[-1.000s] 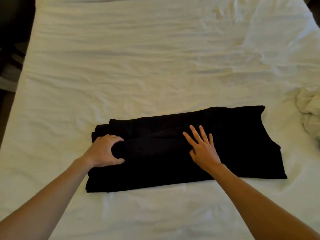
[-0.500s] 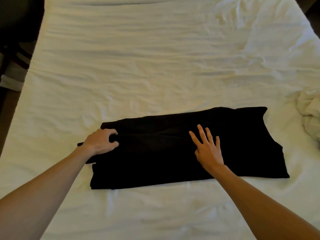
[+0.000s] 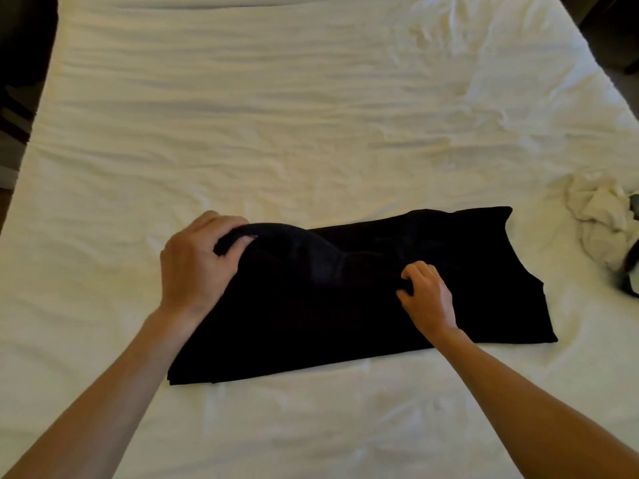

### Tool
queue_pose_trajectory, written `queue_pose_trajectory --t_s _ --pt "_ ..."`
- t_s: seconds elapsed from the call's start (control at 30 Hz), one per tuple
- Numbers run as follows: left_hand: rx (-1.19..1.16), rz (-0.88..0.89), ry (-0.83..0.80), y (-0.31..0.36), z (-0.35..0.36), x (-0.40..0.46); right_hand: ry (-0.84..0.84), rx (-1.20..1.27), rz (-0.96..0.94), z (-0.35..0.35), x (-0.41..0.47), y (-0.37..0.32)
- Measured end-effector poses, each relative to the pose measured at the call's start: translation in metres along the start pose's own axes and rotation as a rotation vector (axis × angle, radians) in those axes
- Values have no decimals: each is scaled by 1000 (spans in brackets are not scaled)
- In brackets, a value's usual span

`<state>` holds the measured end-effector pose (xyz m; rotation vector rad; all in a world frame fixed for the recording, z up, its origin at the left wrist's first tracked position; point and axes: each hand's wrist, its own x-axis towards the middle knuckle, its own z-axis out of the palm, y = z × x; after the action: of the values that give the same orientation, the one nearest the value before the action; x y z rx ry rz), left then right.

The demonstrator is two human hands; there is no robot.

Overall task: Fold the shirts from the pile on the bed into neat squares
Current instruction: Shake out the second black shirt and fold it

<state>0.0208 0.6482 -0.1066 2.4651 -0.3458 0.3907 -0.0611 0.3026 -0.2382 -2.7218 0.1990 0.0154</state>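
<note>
At frame centre, the left hand [image 3: 197, 267] grips the black shirt's [image 3: 363, 305] raised left end; the right hand [image 3: 428, 299] pinches its middle.

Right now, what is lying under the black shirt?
Only the white bed sheet shows around the black shirt. Whether something else lies beneath cannot be seen; the cloth covers it.

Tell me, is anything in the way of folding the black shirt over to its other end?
Nothing visible. The left hand holds the black shirt's raised end, and only the right hand rests on it mid-way.
</note>
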Motion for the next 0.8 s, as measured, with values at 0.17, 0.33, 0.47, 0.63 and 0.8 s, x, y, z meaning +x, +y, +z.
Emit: queue_pose_trajectory --t_s 0.17,0.33,0.47,0.63,0.8 --pt "541 15 -628 -57 39 -87 42 -72 -6 -9 -5 20" --pt "695 -277 -1008 -29 38 -70 -15 -77 -59 -13 -10 9" --pt "820 -395 -1087 13 48 -35 -99 -27 -127 -1 -22 -20" --pt "309 -87 -650 66 110 -59 4 78 -111 14 -19 -24" --pt "211 -136 -526 92 171 -72 330 294 210 -16 26 -7"
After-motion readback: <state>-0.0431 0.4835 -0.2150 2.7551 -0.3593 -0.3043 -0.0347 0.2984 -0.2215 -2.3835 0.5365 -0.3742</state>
